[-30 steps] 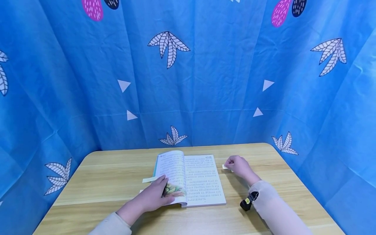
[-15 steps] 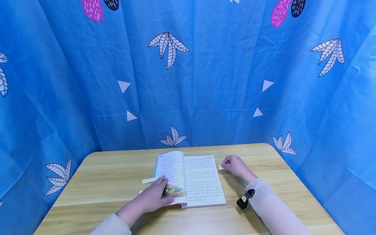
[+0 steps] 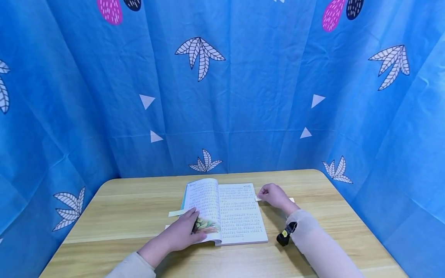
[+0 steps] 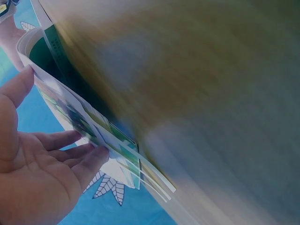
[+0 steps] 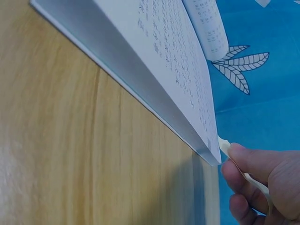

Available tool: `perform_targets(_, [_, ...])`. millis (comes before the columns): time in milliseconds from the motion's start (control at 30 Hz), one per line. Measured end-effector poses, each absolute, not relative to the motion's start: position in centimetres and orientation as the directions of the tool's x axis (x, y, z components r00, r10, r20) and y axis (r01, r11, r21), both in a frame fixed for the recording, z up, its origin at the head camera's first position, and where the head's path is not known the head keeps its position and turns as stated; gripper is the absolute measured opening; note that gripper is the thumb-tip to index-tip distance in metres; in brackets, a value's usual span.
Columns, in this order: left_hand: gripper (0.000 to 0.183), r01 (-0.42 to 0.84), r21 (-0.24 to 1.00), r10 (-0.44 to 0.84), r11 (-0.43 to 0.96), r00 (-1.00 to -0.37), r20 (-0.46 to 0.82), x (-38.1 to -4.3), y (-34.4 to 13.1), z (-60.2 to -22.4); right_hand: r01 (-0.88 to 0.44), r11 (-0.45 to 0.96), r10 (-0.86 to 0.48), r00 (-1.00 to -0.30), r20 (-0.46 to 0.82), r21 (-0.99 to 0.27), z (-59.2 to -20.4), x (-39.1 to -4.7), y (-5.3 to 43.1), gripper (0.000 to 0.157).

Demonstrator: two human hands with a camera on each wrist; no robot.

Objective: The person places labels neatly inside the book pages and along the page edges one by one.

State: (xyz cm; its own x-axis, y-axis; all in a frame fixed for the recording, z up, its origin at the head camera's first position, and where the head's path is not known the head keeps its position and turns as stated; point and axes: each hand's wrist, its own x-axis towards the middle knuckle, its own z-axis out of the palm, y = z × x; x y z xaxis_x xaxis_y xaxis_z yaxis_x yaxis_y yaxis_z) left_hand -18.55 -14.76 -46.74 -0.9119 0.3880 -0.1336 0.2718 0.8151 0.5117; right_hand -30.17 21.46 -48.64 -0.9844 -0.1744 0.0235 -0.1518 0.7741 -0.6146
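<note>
An open book point(image 3: 240, 214) with printed text lies on the table, its left pages lifted in a curve. My left hand point(image 3: 179, 233) rests on the lower left page, over a coloured picture. In the left wrist view, the thumb and extended fingertips of the left hand point(image 4: 44, 173) touch that page. At the book's upper right edge, my right hand point(image 3: 275, 195) pinches a narrow pale paper strip point(image 5: 225, 146) between thumb and fingers. One end of the strip points at the book's right page; the other trails out behind the hand.
Pale paper strips point(image 3: 176, 213) stick out from the book's left side, near the left hand. A black wrist camera point(image 3: 284, 236) hangs at the right wrist, close over the wooden table point(image 3: 132, 200). A blue patterned curtain point(image 3: 264, 96) surrounds the table's back and sides.
My right hand has moved left with the paper strip, bringing the strip's end to the book's right edge. My left hand and the book have stayed in place.
</note>
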Motion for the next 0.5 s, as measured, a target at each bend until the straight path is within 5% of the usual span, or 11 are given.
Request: perform_targets(500, [0.089,0.300,0.526,0.418,0.796,-0.901,-0.118,-18.62,-14.89,-46.98,-0.175,0.777,-0.206,-0.978,0.019,-0.605,-49.16,-30.71,21.28,0.015])
